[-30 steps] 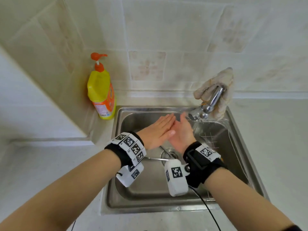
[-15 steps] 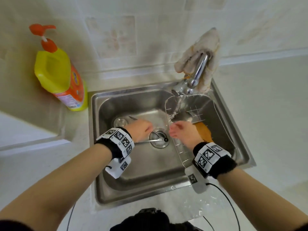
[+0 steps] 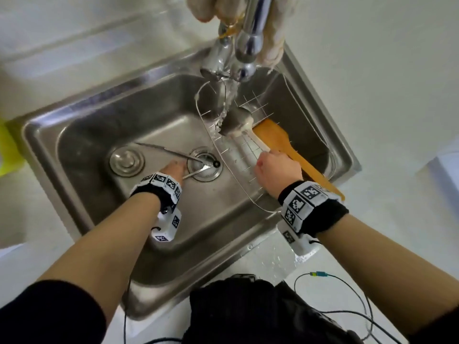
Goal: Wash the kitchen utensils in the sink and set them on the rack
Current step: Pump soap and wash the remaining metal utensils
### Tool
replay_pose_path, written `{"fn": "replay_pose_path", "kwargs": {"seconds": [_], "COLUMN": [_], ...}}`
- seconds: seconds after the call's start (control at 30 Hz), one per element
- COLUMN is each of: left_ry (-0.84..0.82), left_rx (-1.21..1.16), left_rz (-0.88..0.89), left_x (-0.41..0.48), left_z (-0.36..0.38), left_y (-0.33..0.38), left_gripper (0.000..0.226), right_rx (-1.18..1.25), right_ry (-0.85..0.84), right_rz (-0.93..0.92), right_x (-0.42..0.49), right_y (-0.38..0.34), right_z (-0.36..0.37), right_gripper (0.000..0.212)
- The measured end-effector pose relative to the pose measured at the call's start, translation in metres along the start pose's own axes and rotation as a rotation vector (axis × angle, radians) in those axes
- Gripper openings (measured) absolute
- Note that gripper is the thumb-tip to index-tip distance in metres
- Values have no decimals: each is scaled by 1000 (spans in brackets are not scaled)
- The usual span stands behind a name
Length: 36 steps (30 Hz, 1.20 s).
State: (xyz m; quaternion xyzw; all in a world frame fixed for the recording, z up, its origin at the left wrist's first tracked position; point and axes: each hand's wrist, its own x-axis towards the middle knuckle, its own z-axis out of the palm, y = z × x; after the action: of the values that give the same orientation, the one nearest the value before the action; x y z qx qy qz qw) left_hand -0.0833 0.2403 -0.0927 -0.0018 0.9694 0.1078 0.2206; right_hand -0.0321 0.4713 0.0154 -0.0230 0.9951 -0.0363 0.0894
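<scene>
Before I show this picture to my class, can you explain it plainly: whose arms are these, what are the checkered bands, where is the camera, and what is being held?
No machine here: a person works bare-handed, filmed by a camera on their head looking down. The checkered wristbands appear to be tracking markers. Below is a steel sink with the tap running. The right hand holds a pale ladle under the water, above a wire rack where a wooden spatula lies. The left hand reaches metal tongs by the drain; its fingers are hidden.

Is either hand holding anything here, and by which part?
The right hand grips a ladle by its handle end, bowl under the running tap. The left hand reaches the tongs; no grip is visible.
</scene>
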Motion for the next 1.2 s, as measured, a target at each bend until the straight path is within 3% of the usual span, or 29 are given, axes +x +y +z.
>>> {"fn": "replay_pose_path", "kwargs": {"seconds": [0.33, 0.57, 0.8, 0.9, 1.0, 1.1, 1.2], "left_ry": [-140, -70, -39, -36, -72, 29, 158], "left_rx": [175, 197, 86, 187, 231, 257, 293], "left_rz": [-75, -2, -24, 20, 63, 164, 261], "left_x": [-16, -30, -42, -53, -76, -88, -92], "left_z": [10, 4, -10, -12, -10, -15, -13], "left_y": [4, 22, 43, 45, 47, 51, 50], "left_gripper": [25, 10, 22, 21, 21, 15, 14], "right_rx": [89, 162, 277, 330, 328, 363, 481], "right_ry": [77, 6, -100, -163, -186, -276, -400], "right_rz": [-9, -73, -163, -178, -223, -208, -175], "right_x": [-12, -5, -1, -4, -12, -7, -2], "right_y": [8, 19, 26, 23, 23, 20, 16], "right_z": [1, 11, 31, 46, 67, 81, 92], "right_gripper": [29, 30, 27, 27, 39, 55, 57]}}
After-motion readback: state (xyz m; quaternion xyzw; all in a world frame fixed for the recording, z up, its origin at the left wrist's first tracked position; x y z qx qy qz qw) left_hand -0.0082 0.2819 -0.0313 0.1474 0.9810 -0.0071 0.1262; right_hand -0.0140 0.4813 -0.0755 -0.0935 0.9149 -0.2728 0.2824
